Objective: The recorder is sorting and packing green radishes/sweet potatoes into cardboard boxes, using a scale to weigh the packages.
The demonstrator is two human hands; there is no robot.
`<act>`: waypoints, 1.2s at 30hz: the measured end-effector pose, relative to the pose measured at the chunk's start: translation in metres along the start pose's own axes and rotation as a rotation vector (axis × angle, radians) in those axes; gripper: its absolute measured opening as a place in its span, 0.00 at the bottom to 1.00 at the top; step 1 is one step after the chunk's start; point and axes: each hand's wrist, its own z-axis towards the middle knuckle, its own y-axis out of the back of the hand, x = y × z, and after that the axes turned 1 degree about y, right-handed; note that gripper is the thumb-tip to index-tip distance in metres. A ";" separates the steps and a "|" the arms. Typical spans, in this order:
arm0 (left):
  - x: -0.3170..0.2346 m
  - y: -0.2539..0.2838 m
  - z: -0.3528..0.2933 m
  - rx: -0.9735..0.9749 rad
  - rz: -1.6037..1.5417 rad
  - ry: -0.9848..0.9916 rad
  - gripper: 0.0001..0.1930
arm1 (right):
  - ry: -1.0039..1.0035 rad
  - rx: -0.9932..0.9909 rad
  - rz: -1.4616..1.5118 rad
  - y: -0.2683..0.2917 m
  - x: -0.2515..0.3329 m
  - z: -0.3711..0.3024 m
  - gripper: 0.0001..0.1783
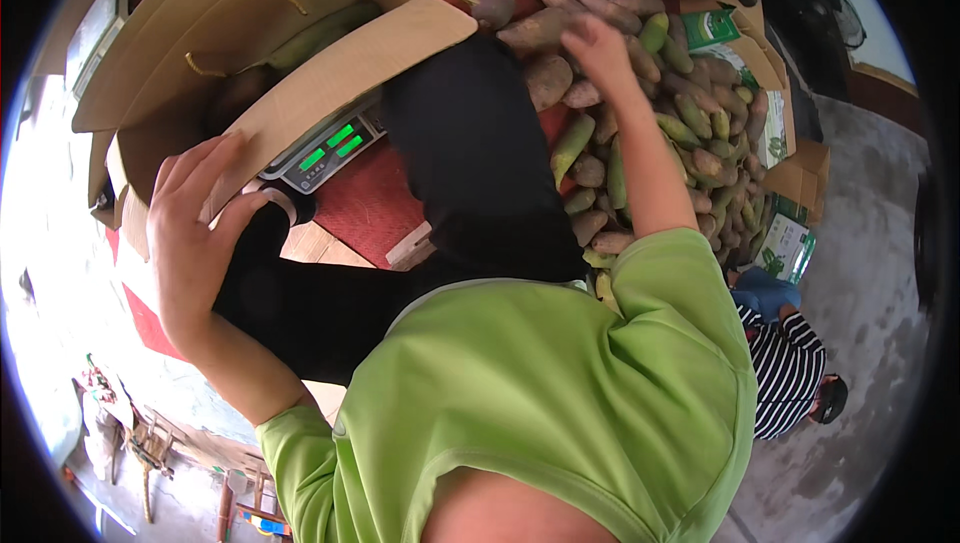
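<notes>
My left hand (187, 218) lies on the near corner of a cardboard box (330, 83), fingers stretched over its folded-out flap and thumb spread apart. Inside the box are a long greenish fruit (320, 38) and some darker shapes in shadow. A digital scale (325, 158) with green lit displays shows partly under the flap. My right hand (600, 48) is over the upper part of a heap of long, brownish-purple fruits or tubers (535, 31). Its fingers are slightly bent and apart, near a few of them; contact is unclear. Green elongated fruits (573, 143) are mixed into the heap.
My dark-trousered leg (480, 153) is between box and heap, over a red surface (370, 198). Printed cartons (775, 123) and a green-and-white pack (787, 248) edge the heap. A person in a striped top (788, 368) is at the lower right on a grey floor (870, 243).
</notes>
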 end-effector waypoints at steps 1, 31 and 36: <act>0.005 0.001 0.000 0.019 -0.017 0.005 0.22 | -0.065 0.041 -0.012 -0.003 -0.023 -0.015 0.17; 0.047 0.004 0.000 -0.461 -0.247 0.282 0.12 | -1.590 -0.065 0.892 -0.120 -0.188 -0.210 0.11; 0.048 0.002 0.003 -0.421 -0.296 0.278 0.12 | -1.165 -0.183 0.188 -0.087 -0.119 -0.180 0.19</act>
